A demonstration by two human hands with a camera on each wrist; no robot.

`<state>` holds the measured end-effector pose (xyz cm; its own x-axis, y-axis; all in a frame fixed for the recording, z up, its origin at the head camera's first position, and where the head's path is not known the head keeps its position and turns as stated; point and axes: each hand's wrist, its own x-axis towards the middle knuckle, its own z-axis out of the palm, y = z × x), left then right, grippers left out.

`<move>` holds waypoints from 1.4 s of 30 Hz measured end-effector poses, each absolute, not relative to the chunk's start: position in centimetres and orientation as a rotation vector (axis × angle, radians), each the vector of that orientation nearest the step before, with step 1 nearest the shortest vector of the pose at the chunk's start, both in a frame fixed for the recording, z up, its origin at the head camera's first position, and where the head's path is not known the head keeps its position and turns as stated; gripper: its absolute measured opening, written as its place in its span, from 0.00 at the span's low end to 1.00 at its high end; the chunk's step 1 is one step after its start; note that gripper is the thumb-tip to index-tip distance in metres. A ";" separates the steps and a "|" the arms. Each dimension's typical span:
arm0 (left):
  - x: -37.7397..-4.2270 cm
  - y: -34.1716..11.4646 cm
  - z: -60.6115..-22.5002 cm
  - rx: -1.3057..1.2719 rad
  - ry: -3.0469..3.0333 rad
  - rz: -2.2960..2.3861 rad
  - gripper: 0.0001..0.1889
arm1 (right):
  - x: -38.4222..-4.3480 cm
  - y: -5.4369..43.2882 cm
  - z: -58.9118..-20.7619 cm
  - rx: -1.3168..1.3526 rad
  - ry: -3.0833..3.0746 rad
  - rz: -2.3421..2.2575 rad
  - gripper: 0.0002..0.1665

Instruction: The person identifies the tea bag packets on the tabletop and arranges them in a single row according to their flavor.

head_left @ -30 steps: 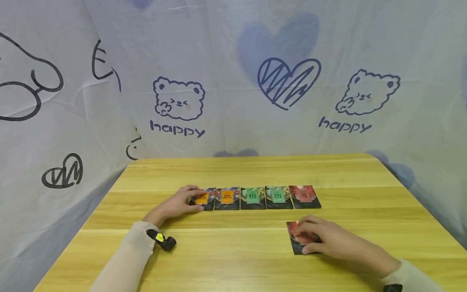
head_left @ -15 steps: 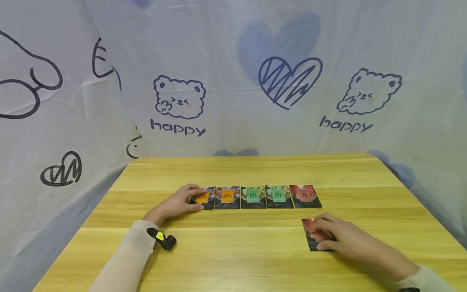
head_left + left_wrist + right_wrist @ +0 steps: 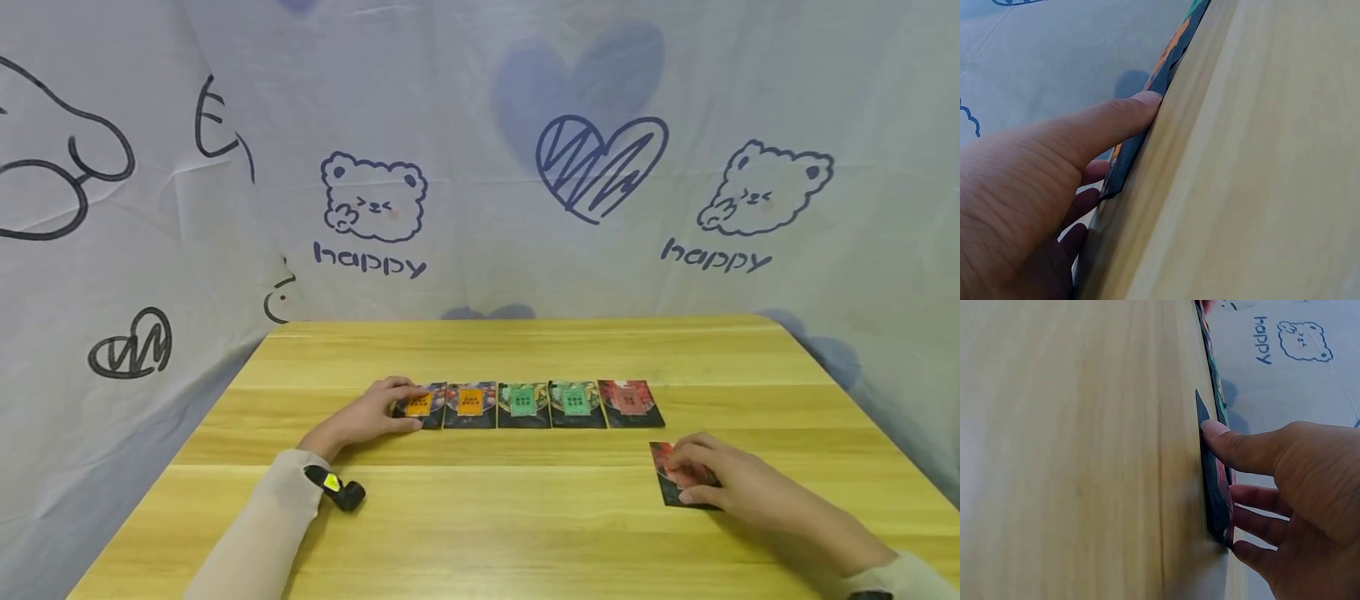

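In the head view, flat black packets with coloured labels lie in a row. My left hand (image 3: 371, 414) rests on the orange-labelled packet (image 3: 435, 408) at the row's left end, its thumb along the near edge and fingers over the far side. Beside that come another orange-labelled packet (image 3: 470, 406), two green-labelled packets (image 3: 523, 406) and a red-labelled packet (image 3: 632, 404). Nearer me, to the right of the row, my right hand (image 3: 750, 483) holds a second red-labelled packet (image 3: 672, 493) between thumb and fingers, covering its right part. The right wrist view shows this packet (image 3: 1213, 494) tilted slightly off the wood.
The pale wooden table (image 3: 480, 517) extends on all sides of the row. White cloth (image 3: 480, 125) with bear, heart and "happy" drawings hangs behind the table and along its left side. A black strap device (image 3: 337, 489) sits on the left wrist.
My right hand has moved the red-labelled packet to the right and slightly away from me. The left hand and the row of packets have stayed in place.
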<state>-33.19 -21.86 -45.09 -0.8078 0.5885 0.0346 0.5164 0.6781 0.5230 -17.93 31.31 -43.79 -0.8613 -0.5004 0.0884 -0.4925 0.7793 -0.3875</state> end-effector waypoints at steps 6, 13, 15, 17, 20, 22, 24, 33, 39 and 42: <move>-33.3 -21.8 -45.2 0.920 2.754 0.795 0.33 | -18.2 32.5 -43.8 -0.743 2.918 -0.668 0.20; -33.5 -22.0 -45.4 0.924 2.769 0.772 0.34 | -18.9 33.9 -43.9 -0.713 2.927 -0.698 0.18; -33.5 -22.0 -45.4 0.908 2.763 0.777 0.34 | -19.0 34.2 -43.9 -0.715 2.927 -0.716 0.17; -33.5 -22.0 -45.5 0.904 2.766 0.771 0.34 | -19.3 34.3 -43.9 -0.706 2.926 -0.727 0.18; -33.6 -22.0 -45.5 0.911 2.762 0.778 0.34 | -19.6 34.6 -43.8 -0.658 2.919 -0.735 0.18; -33.6 -22.0 -45.5 0.926 2.768 0.772 0.34 | -19.8 34.7 -43.8 -0.631 2.918 -0.733 0.18; -33.6 -21.9 -45.4 0.927 2.766 0.777 0.34 | -20.0 34.9 -43.7 -0.625 2.914 -0.744 0.18; -33.7 -22.0 -45.5 0.901 2.767 0.777 0.34 | -21.2 35.3 -43.9 -0.667 2.953 -0.736 0.21; -33.7 -21.9 -45.4 0.913 2.760 0.779 0.34 | -21.7 35.4 -44.2 -0.656 2.981 -0.730 0.28; -33.8 -21.8 -45.5 0.924 2.771 0.771 0.34 | -22.1 35.5 -44.3 -0.661 2.993 -0.743 0.29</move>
